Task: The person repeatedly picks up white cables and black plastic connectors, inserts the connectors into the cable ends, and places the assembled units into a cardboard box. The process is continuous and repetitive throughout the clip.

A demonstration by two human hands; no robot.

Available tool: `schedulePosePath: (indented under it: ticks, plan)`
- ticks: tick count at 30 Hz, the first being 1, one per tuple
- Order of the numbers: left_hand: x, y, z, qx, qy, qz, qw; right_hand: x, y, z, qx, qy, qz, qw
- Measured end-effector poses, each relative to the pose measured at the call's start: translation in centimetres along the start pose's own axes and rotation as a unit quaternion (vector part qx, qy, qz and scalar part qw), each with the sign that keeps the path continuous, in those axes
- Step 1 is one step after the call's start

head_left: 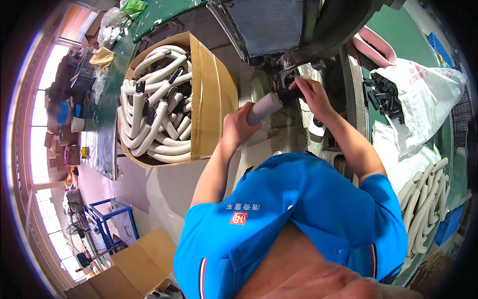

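Bright blue cloth of the wearer's shirt [298, 204] lies nearest, filling the near middle. At the left edge of the work area runs a green-topped table [102, 144], and just right of it stands a cardboard box [215, 94] heaped with curved, pale padded tubes [149, 133], some showing black ends.

Right of the box comes the left hand [237, 125], fingers curled firmly round the near part of a single pale grey tube [264, 108]. That tube sits between the two hands, its long axis slanting from near left to far right, so its exposed end faces the fingers of the right hand. Of the two, the left is the nearer hand, being wrapped about it; the right lies beyond the exposed end.

Between that end and the right hand [312, 94] shows a small dark piece [286, 94] (hard to tell from the dark metal behind). The right fingers are bent in at it, but I cannot tell whether they grip it or whether it touches the tube. A large dark machine [271, 30] stands just beyond both hands.

Farther right, a green bench [411, 35] carries a pink tray [369, 56], a white sack [430, 94] spilling black pieces [387, 99], and, nearer, a row of pale bent lengths [425, 199].
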State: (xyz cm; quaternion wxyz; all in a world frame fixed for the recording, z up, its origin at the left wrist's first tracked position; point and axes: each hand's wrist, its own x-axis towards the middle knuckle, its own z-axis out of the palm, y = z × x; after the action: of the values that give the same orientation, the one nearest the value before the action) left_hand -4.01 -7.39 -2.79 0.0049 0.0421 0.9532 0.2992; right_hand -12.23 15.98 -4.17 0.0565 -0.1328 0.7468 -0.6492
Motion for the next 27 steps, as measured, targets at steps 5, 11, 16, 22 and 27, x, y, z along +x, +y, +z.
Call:
schedulePosePath:
  ticks: [5,11,16,22,27]
  plan:
    - [3.7,-1.8,-0.5,-0.013,0.045,0.026,0.999,6.7,5.5,0.8,-0.326,0.018,0.007,0.945]
    - [5.2,-1.9,-1.7,0.036,-0.014,-0.018,0.999,7.8,7.4,1.4,-0.298,0.140,-0.203,0.922]
    - [5.6,-2.6,-1.4,0.045,-0.036,-0.009,0.998,6.9,6.1,1.0,-0.255,0.065,0.006,0.965]
    - [5.3,-4.7,1.0,0.054,-0.026,0.013,0.998,7.5,6.7,1.8,-0.144,0.050,0.148,0.977]
    - [5.4,-4.6,-0.6,0.129,-0.078,-0.058,0.987,10.7,12.5,-0.9,0.043,0.045,0.232,0.971]
